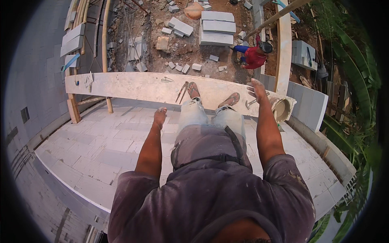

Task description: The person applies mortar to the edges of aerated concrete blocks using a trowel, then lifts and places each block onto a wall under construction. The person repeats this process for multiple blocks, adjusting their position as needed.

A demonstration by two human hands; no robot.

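Observation:
My left hand (160, 116) hangs in the air beside my left knee, fingers loose and partly foreshortened, with nothing seen in it. Out to the right, my right hand (257, 90) is raised over the plank's right part, its fingers apart and holding nothing. I stand in sandals on a long pale plank (129, 86). By my left foot lies a long-handled pincer-like tool (182, 92), and farther left some small thin metal tools (167, 79). A hammer-like tool (251, 103) rests below my right hand, near a whitish bucket (282, 108) lying at the plank's right end.
Wooden posts (105, 40) support the plank. Beyond and below it, a person in a red shirt (255, 57) is near stacked pale blocks (218, 27) on rubble-strewn ground. A block wall (93, 141) runs behind the plank. A wooden beam (283, 52) extends away at right.

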